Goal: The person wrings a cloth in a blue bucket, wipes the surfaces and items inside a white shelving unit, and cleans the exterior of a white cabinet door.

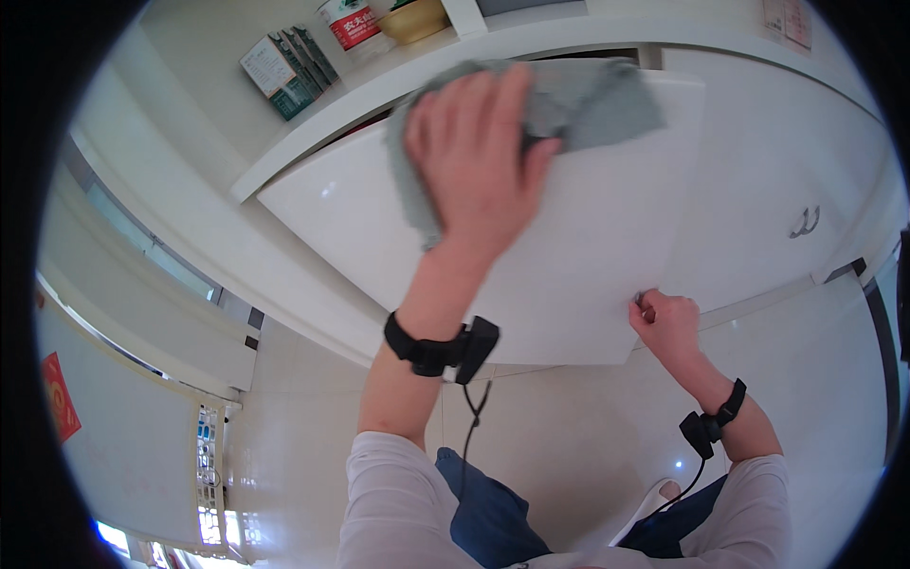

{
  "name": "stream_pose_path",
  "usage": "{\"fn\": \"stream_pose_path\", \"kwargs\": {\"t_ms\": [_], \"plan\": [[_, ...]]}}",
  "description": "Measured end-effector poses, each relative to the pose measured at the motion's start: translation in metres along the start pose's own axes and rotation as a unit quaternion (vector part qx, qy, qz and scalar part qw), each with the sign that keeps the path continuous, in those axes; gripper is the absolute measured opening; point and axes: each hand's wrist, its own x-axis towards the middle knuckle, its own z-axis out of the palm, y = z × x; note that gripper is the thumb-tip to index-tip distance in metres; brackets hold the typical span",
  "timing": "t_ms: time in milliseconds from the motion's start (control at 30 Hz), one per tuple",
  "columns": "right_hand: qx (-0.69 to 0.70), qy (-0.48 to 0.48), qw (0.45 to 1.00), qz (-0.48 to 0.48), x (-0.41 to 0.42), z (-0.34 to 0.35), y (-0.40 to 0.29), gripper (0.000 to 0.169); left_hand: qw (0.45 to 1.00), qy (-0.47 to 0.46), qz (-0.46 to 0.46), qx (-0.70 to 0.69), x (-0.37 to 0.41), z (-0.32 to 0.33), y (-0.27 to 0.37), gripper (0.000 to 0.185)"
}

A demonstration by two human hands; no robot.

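My left hand (478, 156) presses a grey-green cloth (604, 107) against the upper part of a glossy white cabinet door (569, 263). The fingers lie over the fabric, and one end of it spreads out to the right along the door's top edge. The door is tilted out of its frame, with a dark gap at the top. Low on its right side, my right hand (667, 318) pinches a small metal handle (640, 297), which the fingers mostly hide.
Above the door, a white shelf (334, 96) bears dark green boxes (288, 75), a red-labelled plastic bottle (352, 28) and a yellow bowl (416, 21). A second white door (753, 178) with curved handles (805, 222) adjoins on the right. Thin cables (469, 427) hang from black wrist straps (434, 352).
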Motion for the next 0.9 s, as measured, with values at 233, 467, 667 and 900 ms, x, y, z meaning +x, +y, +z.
{"fn": "stream_pose_path", "kwargs": {"t_ms": [233, 467, 667, 900], "plan": [[-0.008, 0.008, 1.000, -0.008, 0.000, 0.000, 0.002, 0.024, 0.989, 0.011, -0.048, 0.137, -0.069, -0.055, -0.086, 0.054], [-0.014, 0.019, 1.000, -0.014, 0.003, -0.001, 0.007, 0.025, 0.980, -0.009, -0.134, 0.144, -0.120, -0.053, -0.081, 0.055], [-0.015, 0.016, 1.000, -0.001, 0.001, 0.000, 0.006, 0.025, 0.984, -0.001, -0.119, 0.130, -0.120, -0.051, -0.079, 0.056], [-0.003, 0.024, 1.000, 0.018, 0.008, -0.002, 0.011, 0.024, 0.990, -0.009, -0.087, 0.113, -0.098, -0.035, -0.055, 0.056]]}}
